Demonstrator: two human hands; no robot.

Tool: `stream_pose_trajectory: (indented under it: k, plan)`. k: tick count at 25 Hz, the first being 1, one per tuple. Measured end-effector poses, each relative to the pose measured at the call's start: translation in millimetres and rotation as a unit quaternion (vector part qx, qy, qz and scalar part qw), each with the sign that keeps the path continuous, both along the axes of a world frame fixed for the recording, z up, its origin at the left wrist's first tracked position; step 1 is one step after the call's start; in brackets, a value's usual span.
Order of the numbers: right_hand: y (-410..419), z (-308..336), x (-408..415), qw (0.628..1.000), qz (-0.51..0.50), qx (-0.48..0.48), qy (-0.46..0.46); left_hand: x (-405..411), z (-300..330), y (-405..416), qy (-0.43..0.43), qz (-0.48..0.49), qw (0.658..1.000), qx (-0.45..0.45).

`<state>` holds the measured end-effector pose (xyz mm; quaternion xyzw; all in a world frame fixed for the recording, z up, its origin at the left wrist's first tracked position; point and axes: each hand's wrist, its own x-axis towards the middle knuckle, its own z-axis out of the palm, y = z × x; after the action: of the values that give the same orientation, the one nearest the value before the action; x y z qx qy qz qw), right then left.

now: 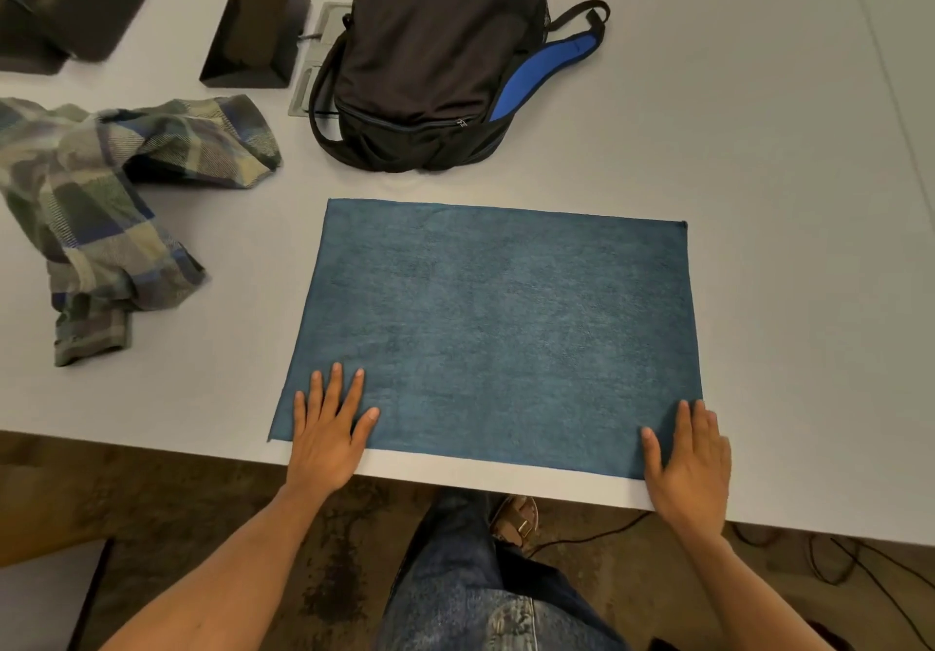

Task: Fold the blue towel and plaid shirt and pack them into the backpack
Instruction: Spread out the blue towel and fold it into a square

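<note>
Both hands lie flat with fingers straight on the near corners of the blue towel [493, 331] — left hand [326, 430] on the near-left corner, right hand [690, 458] on the near-right. The towel is spread flat near the table [784, 144] edge. Beyond it stands the black backpack [430, 53] — the crumpled plaid shirt [101, 205] lies to the left

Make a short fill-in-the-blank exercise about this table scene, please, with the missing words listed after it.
1. Both hands press flat on the ____ towel.
2. The left hand rests on the towel's near-left corner; the right hand is on its near-____ corner.
3. The plaid shirt lies ____, not folded.
4. The backpack's zipper looks ____.

Missing words: blue; right; crumpled; closed
</note>
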<state>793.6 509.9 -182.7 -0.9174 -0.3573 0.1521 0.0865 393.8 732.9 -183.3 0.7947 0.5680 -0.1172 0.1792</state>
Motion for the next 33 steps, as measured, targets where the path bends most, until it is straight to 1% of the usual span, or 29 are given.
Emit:
stream_pose_trajectory:
  k: [3, 6, 8, 11, 16, 21, 25, 28, 33]
  plan:
    - [-1, 6, -7, 0.997, -0.068, 0.027, -0.022, 0, 4, -4, -0.011, 0.005, 1.0, -0.014]
    - [4, 13, -8, 0.989, -0.137, 0.049, -0.011, -8, 6, -4, -0.012, 0.005, 1.0, -0.018]
    - [8, 18, -3, 0.983, -0.176, 0.044, 0.008, -17, 7, -5, -0.019, 0.014, 1.0, -0.02]
    - [12, 20, 4, 0.972, -0.223, 0.048, 0.06, -25, 6, -7, -0.016, 0.012, 0.999, -0.035]
    - [19, 28, -2, 0.954, -0.261, 0.067, 0.134, -25, 0, -7, -0.021, 0.01, 0.999, -0.04]
    - [37, 42, -25, 0.948, -0.244, 0.149, 0.142, -33, 8, -6, -0.058, 0.003, 0.998, -0.023]
    - [60, 56, -54, 0.953, -0.189, 0.192, 0.14, -49, 12, 9, -0.086, 0.001, 0.996, -0.001]
    - [84, 65, -77, 0.962, -0.125, 0.209, 0.126, -62, 11, 35, -0.09, 0.004, 0.996, 0.014]
    - [128, 68, -122, 0.97, -0.044, 0.208, 0.115, -80, 10, 83, -0.087, -0.009, 0.996, 0.029]
